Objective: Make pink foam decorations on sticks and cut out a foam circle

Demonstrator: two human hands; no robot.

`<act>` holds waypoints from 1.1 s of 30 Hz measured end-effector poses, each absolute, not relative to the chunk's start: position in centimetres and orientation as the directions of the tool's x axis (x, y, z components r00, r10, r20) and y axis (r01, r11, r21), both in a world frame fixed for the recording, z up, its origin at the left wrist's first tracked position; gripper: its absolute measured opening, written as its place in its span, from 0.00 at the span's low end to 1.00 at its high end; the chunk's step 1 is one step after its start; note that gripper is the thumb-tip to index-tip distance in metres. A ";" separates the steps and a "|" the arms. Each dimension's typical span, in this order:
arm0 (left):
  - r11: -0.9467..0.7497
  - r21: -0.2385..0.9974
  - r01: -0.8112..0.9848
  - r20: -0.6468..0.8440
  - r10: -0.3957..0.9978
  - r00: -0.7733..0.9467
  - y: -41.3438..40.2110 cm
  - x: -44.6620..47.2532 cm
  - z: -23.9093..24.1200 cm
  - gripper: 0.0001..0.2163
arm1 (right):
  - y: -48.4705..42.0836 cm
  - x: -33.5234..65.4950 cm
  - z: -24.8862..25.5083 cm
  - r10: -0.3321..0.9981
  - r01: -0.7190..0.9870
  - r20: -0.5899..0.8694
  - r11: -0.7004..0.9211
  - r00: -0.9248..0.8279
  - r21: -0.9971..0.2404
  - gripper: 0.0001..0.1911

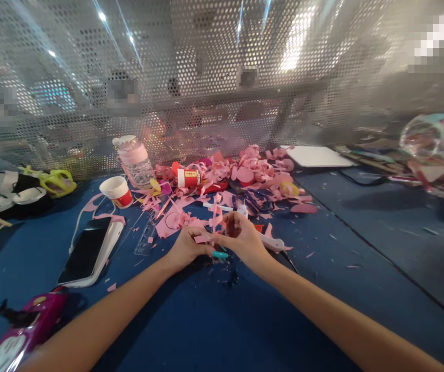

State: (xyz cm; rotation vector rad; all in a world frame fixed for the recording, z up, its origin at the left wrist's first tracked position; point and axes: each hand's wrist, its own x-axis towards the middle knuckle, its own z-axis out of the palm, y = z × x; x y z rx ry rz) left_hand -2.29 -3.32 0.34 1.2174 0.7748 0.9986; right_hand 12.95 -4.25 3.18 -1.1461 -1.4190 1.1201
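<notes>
Over the blue table, both my hands meet at a small shape made of pink paper strips (216, 219). My left hand (189, 247) pinches a flat end of the pink paper between thumb and fingers. From the other side my right hand (245, 237) pinches the same paper, thumb and index finger curved around it. A small teal stick-like piece (220, 254) lies just below my fingertips. Beside my right hand rests a white glue gun (271, 242) with a black cord, partly hidden by the hand.
A heap of pink paper scraps (253, 173) with scissors (258, 200) lies beyond my hands. To the left are a phone (86, 250), a paper cup (116, 191), a clear bottle (133, 160) and a purple case (24, 330). A perforated metal screen (214, 67) stands behind.
</notes>
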 end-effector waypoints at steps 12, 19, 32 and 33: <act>0.082 0.978 -0.193 0.006 0.909 0.416 -3.6 -2.2 0.6 0.09 | -4.7 12.2 3.5 0.999 -0.022 0.005 0.004 -0.042 -1.000 0.18; 0.075 0.982 -0.171 0.003 0.908 0.420 -3.5 -2.2 0.4 0.10 | -4.8 12.2 3.5 1.000 -0.064 0.002 0.001 -0.023 -0.998 0.19; 0.108 0.975 -0.194 -0.033 0.935 0.354 -3.1 -2.2 0.4 0.10 | -4.3 12.5 3.3 0.995 -0.194 -0.086 -0.095 -0.059 -0.976 0.19; 0.101 0.975 -0.200 -0.024 0.934 0.357 -3.1 -2.2 0.4 0.10 | -4.4 12.5 3.4 0.994 -0.202 -0.087 -0.099 -0.066 -0.974 0.19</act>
